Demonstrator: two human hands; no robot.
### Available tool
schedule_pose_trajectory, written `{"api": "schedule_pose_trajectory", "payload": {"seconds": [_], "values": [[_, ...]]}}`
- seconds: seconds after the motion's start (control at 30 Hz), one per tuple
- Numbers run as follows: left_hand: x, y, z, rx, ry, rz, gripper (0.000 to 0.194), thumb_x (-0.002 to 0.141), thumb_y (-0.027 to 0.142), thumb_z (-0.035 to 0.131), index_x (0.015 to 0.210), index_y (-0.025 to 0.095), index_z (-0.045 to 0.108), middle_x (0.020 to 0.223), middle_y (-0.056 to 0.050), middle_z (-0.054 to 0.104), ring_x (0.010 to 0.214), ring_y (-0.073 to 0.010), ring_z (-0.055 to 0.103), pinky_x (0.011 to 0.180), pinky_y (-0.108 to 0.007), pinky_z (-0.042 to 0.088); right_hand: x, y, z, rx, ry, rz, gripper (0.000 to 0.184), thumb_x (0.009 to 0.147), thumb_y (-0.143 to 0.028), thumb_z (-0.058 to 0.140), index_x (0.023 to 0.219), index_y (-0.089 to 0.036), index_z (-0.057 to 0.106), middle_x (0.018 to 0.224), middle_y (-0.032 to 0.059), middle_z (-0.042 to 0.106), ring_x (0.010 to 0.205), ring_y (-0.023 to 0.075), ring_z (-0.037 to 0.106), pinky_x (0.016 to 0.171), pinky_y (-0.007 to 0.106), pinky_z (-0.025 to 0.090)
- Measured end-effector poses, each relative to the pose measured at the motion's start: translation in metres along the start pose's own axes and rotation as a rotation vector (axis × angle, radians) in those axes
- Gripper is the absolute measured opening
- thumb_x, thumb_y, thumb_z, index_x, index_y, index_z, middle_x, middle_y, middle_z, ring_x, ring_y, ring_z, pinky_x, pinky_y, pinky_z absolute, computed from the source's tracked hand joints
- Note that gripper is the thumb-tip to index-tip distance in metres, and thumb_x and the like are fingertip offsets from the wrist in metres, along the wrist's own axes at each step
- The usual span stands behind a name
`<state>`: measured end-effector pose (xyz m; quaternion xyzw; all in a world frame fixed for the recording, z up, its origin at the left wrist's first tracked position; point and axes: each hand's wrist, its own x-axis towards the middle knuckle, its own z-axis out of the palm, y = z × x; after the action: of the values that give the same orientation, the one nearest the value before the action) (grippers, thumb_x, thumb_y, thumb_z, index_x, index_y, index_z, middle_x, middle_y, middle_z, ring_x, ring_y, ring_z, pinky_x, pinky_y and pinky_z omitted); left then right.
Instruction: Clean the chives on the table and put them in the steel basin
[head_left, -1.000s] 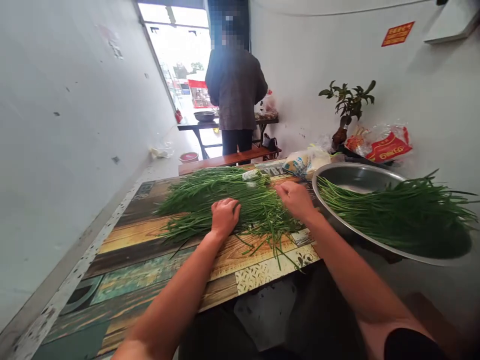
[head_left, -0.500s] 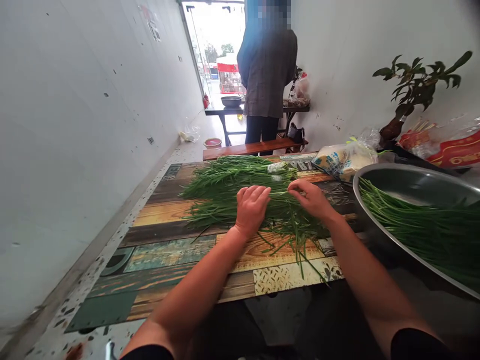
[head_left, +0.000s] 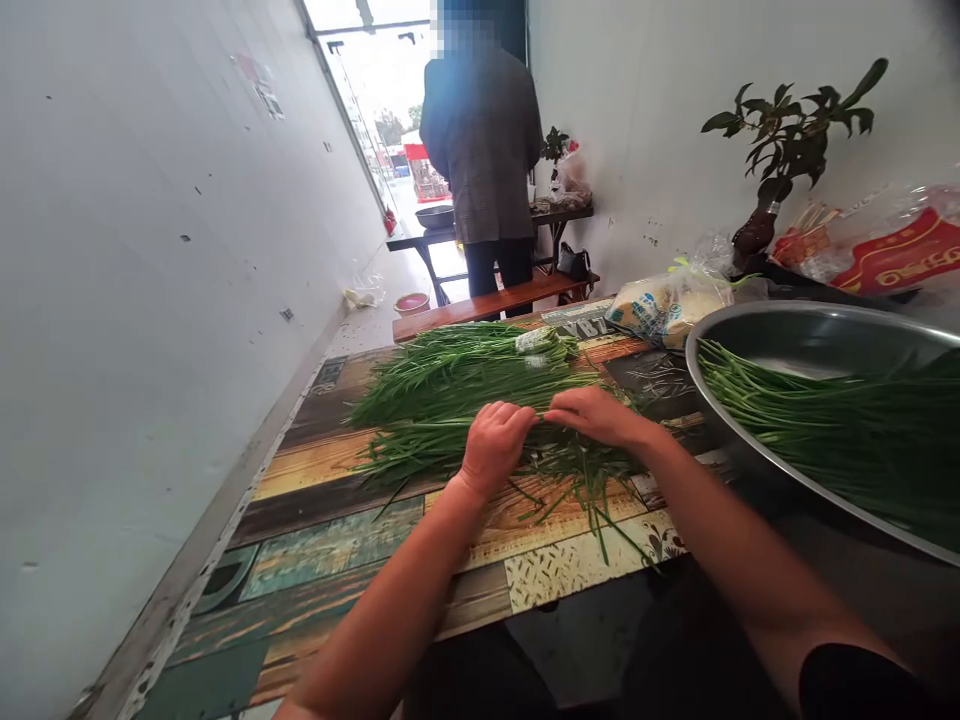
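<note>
My left hand is closed around a few garlic chives, its fingers wrapped over the stems. The fingertips of my right hand pinch the ends of those stems, close beside the left fingers. Behind and left of my hands a large pile of garlic chives lies on the table, its leaves pointing left. A pale band wraps part of the far bunch. Loose trimmed bits lie scattered below my right hand. At the right, a big metal basin contains more garlic chives.
The table top has a patchwork wood print. A plastic bag of packages sits behind the basin, near a potted plant and a red package. A person stands beyond a bench, facing away.
My right hand has come leftward, nearly against my left hand, and the stretch of stems between them is shorter. The camera view has shifted slightly. The person at the back still stands there.
</note>
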<state>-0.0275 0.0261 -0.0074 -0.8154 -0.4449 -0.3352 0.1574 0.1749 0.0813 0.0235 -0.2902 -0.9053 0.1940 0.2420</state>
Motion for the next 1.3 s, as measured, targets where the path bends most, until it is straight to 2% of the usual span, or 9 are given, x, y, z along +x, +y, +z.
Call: {"api": "schedule_pose_trajectory", "payload": {"seconds": [0.07, 0.17, 0.3, 0.43, 0.53, 0.67, 0.8, 1.0, 1.3], "values": [[0.0, -0.005, -0.001, 0.015, 0.041, -0.015, 0.024, 0.096, 0.028, 0.043, 0.083, 0.02, 0.061, 0.075, -0.003, 0.064, 0.073, -0.0158, 0.056, 0.072, -0.028, 0.042, -0.003, 0.01, -0.011, 0.08, 0.048, 0.052, 0.044, 0.092, -0.046, 0.044, 0.06, -0.017, 0.054, 0.057, -0.0026, 0.046, 0.056, 0.0101, 0.041, 0.056, 0.023, 0.03], [-0.001, -0.013, -0.001, 0.019, 0.136, -0.109, 0.023, 0.096, 0.028, 0.043, 0.085, 0.018, 0.061, 0.075, -0.004, 0.064, 0.073, -0.0158, 0.057, 0.072, -0.028, 0.043, -0.006, 0.024, -0.024, 0.215, 0.308, 0.202, 0.043, 0.09, -0.047, 0.046, 0.061, -0.017, 0.055, 0.052, -0.0043, 0.04, 0.052, 0.0097, 0.037, 0.053, 0.024, 0.029], [-0.002, -0.013, 0.0, 0.017, 0.135, -0.164, 0.025, 0.097, 0.028, 0.041, 0.086, 0.018, 0.061, 0.074, -0.004, 0.065, 0.07, -0.0153, 0.059, 0.069, -0.028, 0.043, -0.003, 0.023, -0.02, 0.22, 0.546, 0.236, 0.033, 0.087, -0.044, 0.053, 0.075, -0.016, 0.067, 0.065, 0.0008, 0.057, 0.062, 0.0131, 0.05, 0.06, 0.026, 0.039], [0.0, -0.006, 0.0, 0.004, 0.02, -0.128, 0.029, 0.098, 0.028, 0.038, 0.084, 0.017, 0.061, 0.074, -0.004, 0.066, 0.07, -0.0154, 0.06, 0.068, -0.028, 0.043, 0.002, 0.004, -0.002, 0.074, 0.415, 0.044, 0.035, 0.083, -0.04, 0.062, 0.112, -0.02, 0.064, 0.104, 0.0082, 0.064, 0.086, 0.0181, 0.058, 0.075, 0.03, 0.046], [0.001, -0.004, 0.001, -0.019, -0.027, -0.125, 0.032, 0.098, 0.029, 0.037, 0.079, 0.018, 0.06, 0.072, -0.004, 0.066, 0.069, -0.0155, 0.06, 0.068, -0.028, 0.043, 0.003, -0.004, 0.007, -0.048, 0.375, -0.022, 0.024, 0.085, -0.036, 0.061, 0.1, -0.019, 0.068, 0.098, 0.0093, 0.066, 0.093, 0.021, 0.058, 0.084, 0.034, 0.045], [0.001, -0.004, 0.003, -0.038, -0.002, -0.145, 0.031, 0.098, 0.029, 0.037, 0.08, 0.017, 0.061, 0.073, -0.005, 0.066, 0.07, -0.0159, 0.061, 0.068, -0.029, 0.043, 0.001, -0.002, 0.01, -0.085, 0.451, 0.123, 0.023, 0.081, -0.035, 0.065, 0.096, -0.017, 0.067, 0.084, 0.0072, 0.066, 0.081, 0.0196, 0.059, 0.076, 0.031, 0.045], [0.001, -0.003, 0.003, -0.033, 0.026, -0.158, 0.03, 0.098, 0.029, 0.038, 0.08, 0.017, 0.06, 0.072, -0.004, 0.066, 0.068, -0.0152, 0.059, 0.066, -0.028, 0.042, 0.001, 0.0, 0.008, 0.096, 0.477, 0.289, 0.017, 0.081, -0.031, 0.062, 0.087, -0.017, 0.069, 0.08, 0.0055, 0.068, 0.071, 0.0158, 0.059, 0.067, 0.027, 0.044], [0.0, -0.001, 0.003, -0.015, 0.065, -0.152, 0.03, 0.097, 0.029, 0.039, 0.08, 0.017, 0.06, 0.067, -0.003, 0.063, 0.065, -0.0147, 0.057, 0.064, -0.027, 0.04, 0.003, -0.007, 0.003, 0.357, 0.458, 0.397, 0.02, 0.078, -0.031, 0.059, 0.077, -0.015, 0.072, 0.076, 0.0042, 0.072, 0.067, 0.0144, 0.061, 0.062, 0.025, 0.044], [-0.001, -0.002, 0.002, -0.025, 0.073, -0.161, 0.031, 0.097, 0.03, 0.038, 0.08, 0.018, 0.06, 0.068, -0.003, 0.062, 0.065, -0.0149, 0.057, 0.065, -0.028, 0.041, 0.006, -0.013, 0.01, 0.514, 0.488, 0.45, 0.018, 0.07, -0.033, 0.066, 0.067, -0.016, 0.072, 0.065, 0.0027, 0.069, 0.057, 0.0124, 0.056, 0.054, 0.024, 0.042]]}}
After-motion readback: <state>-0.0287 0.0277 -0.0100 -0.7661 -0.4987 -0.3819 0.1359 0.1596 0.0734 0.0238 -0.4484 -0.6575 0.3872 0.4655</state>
